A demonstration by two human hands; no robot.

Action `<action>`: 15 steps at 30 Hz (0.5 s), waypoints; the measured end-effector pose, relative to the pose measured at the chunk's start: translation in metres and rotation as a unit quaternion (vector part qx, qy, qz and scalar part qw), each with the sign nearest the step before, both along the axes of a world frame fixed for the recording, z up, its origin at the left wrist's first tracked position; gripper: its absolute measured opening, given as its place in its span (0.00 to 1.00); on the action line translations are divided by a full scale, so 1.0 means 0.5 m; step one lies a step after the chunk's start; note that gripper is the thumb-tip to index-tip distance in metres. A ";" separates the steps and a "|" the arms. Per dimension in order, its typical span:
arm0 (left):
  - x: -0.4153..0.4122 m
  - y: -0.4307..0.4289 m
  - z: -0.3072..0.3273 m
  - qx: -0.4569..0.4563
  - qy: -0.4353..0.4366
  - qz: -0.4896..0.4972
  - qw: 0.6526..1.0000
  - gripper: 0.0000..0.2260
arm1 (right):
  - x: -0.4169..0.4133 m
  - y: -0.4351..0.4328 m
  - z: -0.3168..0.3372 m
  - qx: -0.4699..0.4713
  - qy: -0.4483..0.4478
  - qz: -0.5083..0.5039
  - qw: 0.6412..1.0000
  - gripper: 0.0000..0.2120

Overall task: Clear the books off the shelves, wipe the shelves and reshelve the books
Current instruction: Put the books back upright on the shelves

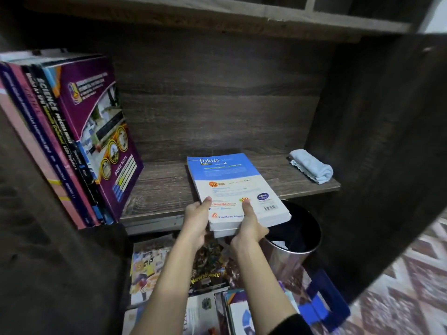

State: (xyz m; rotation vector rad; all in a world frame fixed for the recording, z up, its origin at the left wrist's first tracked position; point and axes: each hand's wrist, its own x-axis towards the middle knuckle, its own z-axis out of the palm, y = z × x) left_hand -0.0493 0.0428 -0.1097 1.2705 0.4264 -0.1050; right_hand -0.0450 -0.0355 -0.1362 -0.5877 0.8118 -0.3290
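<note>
While the stack of 2 books [238, 189] lies half on the shelf [164, 187], it's held at its near end.
It's pinched by the left hand [196, 218] and right hand [251, 228]: thumbs pressed on the cover, other fingers hidden underneath. Looks like reshelving, so it's best stood upright and slid against the leaning row of books [72, 141], clear of the folded cloth [312, 169]. Below, a metal bin [283, 262] is lined in black, something white inside.

The shelf [159, 187] has bare wood between the leaning books [79, 141] on my left and the flat stack [232, 187] in the middle. Right of the stack is another gap, then the folded cloth [312, 169]. The bin [285, 259] blocks below.
</note>
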 end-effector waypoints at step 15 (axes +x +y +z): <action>0.013 0.018 -0.026 0.209 -0.002 -0.070 0.975 0.08 | 0.035 -0.187 0.043 -0.744 0.162 0.155 0.630 0.32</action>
